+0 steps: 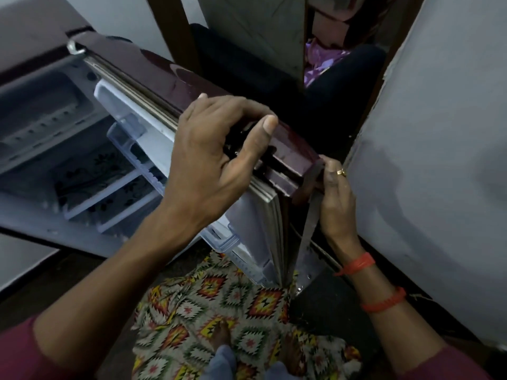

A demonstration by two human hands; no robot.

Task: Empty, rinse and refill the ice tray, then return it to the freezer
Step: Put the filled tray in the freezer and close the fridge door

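Two hands on fridge door (164,75): left hand (208,160) gripping top edge, right hand (336,198) gripping handle (308,234). Door open. Tray not in view; likely in freezer (41,105). Emptying, rinsing, refilling apparently pending.

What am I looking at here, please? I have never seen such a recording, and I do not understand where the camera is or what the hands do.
There is no machine: a person wears one wide camera on the head, so it looks down over both arms. The left hand grips the top edge of the open maroon fridge door. The right hand, with a ring, is at the door's corner beside a grey metal strip; whether it grips is unclear. Inside the fridge, shelves show. No ice tray is in sight.
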